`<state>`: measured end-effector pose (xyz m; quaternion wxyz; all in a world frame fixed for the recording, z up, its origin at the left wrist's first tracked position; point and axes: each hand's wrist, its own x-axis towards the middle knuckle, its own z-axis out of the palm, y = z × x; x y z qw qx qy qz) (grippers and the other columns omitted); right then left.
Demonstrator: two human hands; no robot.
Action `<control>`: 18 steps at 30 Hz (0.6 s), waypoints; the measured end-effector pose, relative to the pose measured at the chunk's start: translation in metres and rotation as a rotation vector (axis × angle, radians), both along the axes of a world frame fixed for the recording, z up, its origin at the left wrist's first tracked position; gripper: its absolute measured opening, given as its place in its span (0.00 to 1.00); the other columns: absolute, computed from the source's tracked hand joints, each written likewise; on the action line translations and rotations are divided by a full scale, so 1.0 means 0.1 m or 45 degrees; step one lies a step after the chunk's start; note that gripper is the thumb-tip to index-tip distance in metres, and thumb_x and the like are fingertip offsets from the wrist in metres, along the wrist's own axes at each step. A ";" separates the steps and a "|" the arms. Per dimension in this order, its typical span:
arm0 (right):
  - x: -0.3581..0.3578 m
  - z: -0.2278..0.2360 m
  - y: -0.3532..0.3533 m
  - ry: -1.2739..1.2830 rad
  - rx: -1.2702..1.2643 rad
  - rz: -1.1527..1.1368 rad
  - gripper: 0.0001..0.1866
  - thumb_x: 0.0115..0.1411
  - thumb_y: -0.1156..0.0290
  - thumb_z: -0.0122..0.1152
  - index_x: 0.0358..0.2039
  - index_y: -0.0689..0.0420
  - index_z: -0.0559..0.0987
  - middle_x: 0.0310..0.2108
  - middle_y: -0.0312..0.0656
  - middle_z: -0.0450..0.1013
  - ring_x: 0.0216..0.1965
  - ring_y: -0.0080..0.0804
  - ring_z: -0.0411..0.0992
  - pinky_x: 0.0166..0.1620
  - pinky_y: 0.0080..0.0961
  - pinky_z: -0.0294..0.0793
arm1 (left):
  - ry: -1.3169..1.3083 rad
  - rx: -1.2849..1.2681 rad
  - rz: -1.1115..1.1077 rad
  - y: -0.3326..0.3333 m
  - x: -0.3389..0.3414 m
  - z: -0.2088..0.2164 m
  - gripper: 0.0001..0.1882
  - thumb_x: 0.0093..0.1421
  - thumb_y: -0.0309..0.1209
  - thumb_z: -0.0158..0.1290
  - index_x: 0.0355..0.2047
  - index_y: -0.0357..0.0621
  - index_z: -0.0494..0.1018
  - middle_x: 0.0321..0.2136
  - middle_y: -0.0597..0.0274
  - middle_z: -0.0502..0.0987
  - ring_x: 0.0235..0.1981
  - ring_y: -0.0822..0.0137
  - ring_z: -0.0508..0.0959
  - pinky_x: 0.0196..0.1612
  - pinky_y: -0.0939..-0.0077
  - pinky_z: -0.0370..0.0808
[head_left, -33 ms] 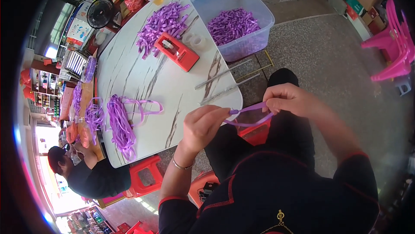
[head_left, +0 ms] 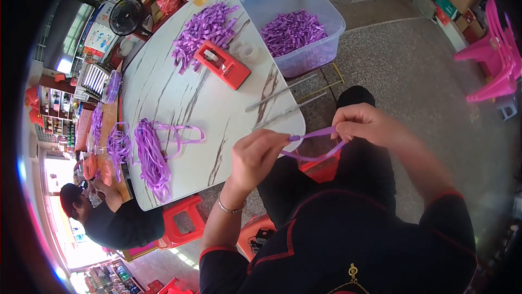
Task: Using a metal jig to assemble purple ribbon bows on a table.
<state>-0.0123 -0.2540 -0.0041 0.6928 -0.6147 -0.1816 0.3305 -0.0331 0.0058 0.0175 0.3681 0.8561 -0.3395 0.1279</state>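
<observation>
A narrow purple ribbon (head_left: 317, 133) is stretched between my hands, just off the table's right corner, above my lap. My left hand (head_left: 254, 154) pinches one end, where a small darker purple piece shows at the fingertips. My right hand (head_left: 365, 124) grips the other side between thumb and fingers. A second strand sags below the first, forming a loop. On the marble-patterned table (head_left: 217, 125), left of my left hand, lies a long bundle of purple ribbon (head_left: 151, 158) with loose loops. Two thin metal rods (head_left: 283, 94) stick out over the table edge, beyond my hands.
Farther back on the table are a red tape dispenser (head_left: 224, 64), clear tape rolls (head_left: 248, 51) and a heap of purple ribbon pieces (head_left: 206, 29). A clear plastic bin (head_left: 321, 57) holds more pieces. A co-worker (head_left: 122, 220) sits at the left near a red stool (head_left: 185, 222).
My left hand has risen very slightly with the ribbon end. Both hands keep hold of the ribbon, and the rest looks the same.
</observation>
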 end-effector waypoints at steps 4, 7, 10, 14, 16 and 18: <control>-0.10 0.06 0.11 -0.906 -0.424 -0.752 0.04 0.58 0.75 0.50 0.32 0.60 0.74 0.26 0.33 0.70 0.29 0.16 0.67 0.34 0.16 0.66 | 0.899 -0.472 0.184 -0.11 -0.03 -0.14 0.02 0.56 0.22 0.52 0.30 0.37 0.72 0.22 0.60 0.76 0.21 0.72 0.74 0.25 0.82 0.72; -0.27 0.14 0.19 -0.564 -0.325 -0.631 0.06 0.57 0.76 0.50 0.35 0.60 0.73 0.28 0.34 0.71 0.27 0.16 0.68 0.32 0.15 0.67 | 1.312 -1.096 0.166 -0.26 0.03 -0.18 0.07 0.60 0.29 0.48 0.29 0.38 0.72 0.31 0.63 0.76 0.30 0.76 0.73 0.36 0.82 0.70; -0.36 0.12 0.38 -0.228 -0.086 -0.497 0.12 0.57 0.77 0.48 0.43 0.62 0.70 0.33 0.35 0.70 0.28 0.16 0.69 0.31 0.13 0.68 | 1.280 -1.194 0.059 -0.35 0.10 -0.28 0.08 0.59 0.30 0.49 0.29 0.38 0.73 0.38 0.61 0.74 0.36 0.76 0.71 0.42 0.81 0.67; -0.32 -0.01 0.62 0.057 0.281 -0.564 0.12 0.59 0.76 0.47 0.44 0.62 0.69 0.36 0.38 0.71 0.31 0.19 0.71 0.32 0.15 0.69 | 1.203 -1.086 0.059 -0.47 0.15 -0.26 0.08 0.59 0.31 0.50 0.28 0.40 0.74 0.42 0.61 0.71 0.37 0.76 0.70 0.44 0.80 0.64; -0.32 -0.06 0.65 0.103 0.324 -0.529 0.12 0.59 0.76 0.48 0.44 0.63 0.69 0.35 0.39 0.72 0.32 0.20 0.72 0.33 0.15 0.70 | 1.301 -1.073 0.143 -0.48 0.13 -0.18 0.07 0.59 0.31 0.49 0.28 0.41 0.73 0.41 0.61 0.72 0.37 0.75 0.71 0.44 0.79 0.65; -0.38 -0.11 0.69 0.143 0.228 -0.359 0.11 0.60 0.72 0.49 0.41 0.63 0.71 0.30 0.37 0.73 0.30 0.20 0.73 0.31 0.15 0.70 | 1.393 -1.060 0.233 -0.46 0.14 -0.12 0.07 0.60 0.31 0.49 0.29 0.41 0.73 0.40 0.61 0.73 0.37 0.74 0.72 0.44 0.78 0.66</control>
